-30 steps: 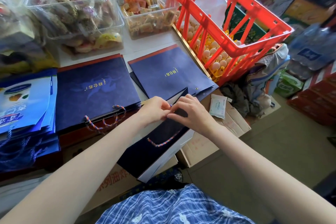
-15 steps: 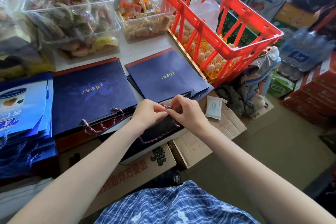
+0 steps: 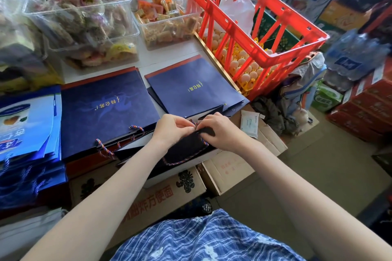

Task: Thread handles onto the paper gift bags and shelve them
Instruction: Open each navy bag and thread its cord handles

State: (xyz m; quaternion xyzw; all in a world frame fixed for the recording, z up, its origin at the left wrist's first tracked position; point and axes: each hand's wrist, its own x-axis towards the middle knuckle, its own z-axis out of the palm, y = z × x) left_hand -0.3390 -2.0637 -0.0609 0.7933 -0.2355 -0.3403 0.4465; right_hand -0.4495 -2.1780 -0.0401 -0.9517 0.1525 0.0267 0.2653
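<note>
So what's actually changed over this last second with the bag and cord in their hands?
The dark bag was pulled in toward the person and now lies flatter over the cartons. Both hands moved with it: the left hand and right hand pinch the twisted cord at the bag's top edge, where a second ago the cord end was not yet up between the fingers. The finished bag stack and red crate stayed put.

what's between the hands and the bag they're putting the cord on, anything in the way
Nothing visible. The left hand and right hand are already on the dark bag, pinching the cord at its top edge. No shelf shows in this view.
</note>
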